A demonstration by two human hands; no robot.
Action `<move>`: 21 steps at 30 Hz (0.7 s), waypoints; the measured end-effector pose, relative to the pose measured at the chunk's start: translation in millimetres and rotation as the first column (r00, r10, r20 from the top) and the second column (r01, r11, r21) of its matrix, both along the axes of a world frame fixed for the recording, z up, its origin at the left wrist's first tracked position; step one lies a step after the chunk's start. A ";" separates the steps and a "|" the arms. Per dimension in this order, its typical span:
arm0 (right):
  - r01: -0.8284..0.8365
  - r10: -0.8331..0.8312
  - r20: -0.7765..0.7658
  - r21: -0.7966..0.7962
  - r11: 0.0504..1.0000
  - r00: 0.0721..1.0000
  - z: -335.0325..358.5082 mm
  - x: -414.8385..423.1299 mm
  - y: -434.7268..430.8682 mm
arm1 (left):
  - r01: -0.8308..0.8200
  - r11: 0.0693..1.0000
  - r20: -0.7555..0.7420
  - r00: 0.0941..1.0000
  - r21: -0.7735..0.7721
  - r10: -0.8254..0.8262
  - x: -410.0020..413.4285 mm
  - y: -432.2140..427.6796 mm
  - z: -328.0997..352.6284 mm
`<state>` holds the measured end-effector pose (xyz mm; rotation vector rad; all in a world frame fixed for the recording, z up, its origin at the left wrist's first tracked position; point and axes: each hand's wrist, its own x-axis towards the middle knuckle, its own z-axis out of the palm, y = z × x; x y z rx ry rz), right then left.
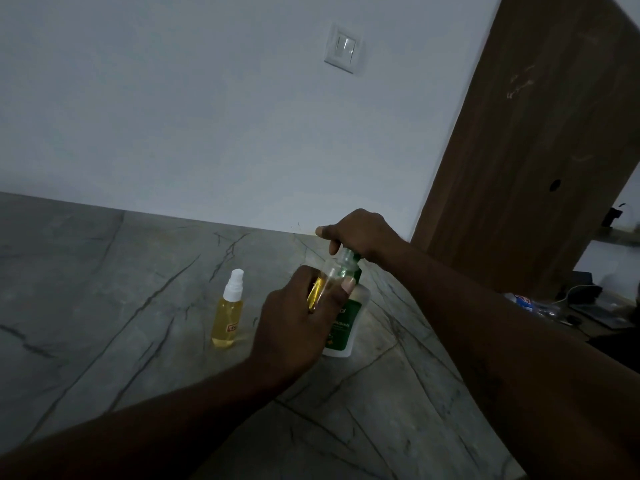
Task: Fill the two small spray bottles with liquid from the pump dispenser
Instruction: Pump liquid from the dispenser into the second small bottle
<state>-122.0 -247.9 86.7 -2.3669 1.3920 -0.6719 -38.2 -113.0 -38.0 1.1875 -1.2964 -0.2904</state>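
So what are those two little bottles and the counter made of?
The standing bottle looks like clear, glossy plastic, since yellow liquid shows through; its spray top is opaque white plastic. The held bottle in the left hand looks the same, though glass can't be ruled out. The counter looks like grey stone or a stone-look surface: dark veins, dull sheen.

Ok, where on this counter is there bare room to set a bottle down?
Bare counter lies left of the capped spray bottle, up to the wall, and between the forearms. Crowded at the pump dispenser: left hand, right hand and open bottle meet there.
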 end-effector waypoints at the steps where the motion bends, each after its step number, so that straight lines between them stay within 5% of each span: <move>1: -0.001 0.001 0.004 -0.003 1.000 1.000 -0.4 0.3 0.1 | -0.019 1.000 0.016 1.000 0.007 0.018 0.6 -0.5 0.6; 12: -0.015 0.009 -0.049 -0.138 0.990 0.999 1.9 -2.5 5.3 | -0.049 0.999 -0.004 0.999 -0.020 0.049 0.1 -1.4 2.8; 21: 0.011 -0.007 0.229 -0.015 1.000 0.973 -1.9 -9.3 9.7 | 0.003 1.000 -0.014 1.000 0.008 -0.003 0.3 -3.6 4.1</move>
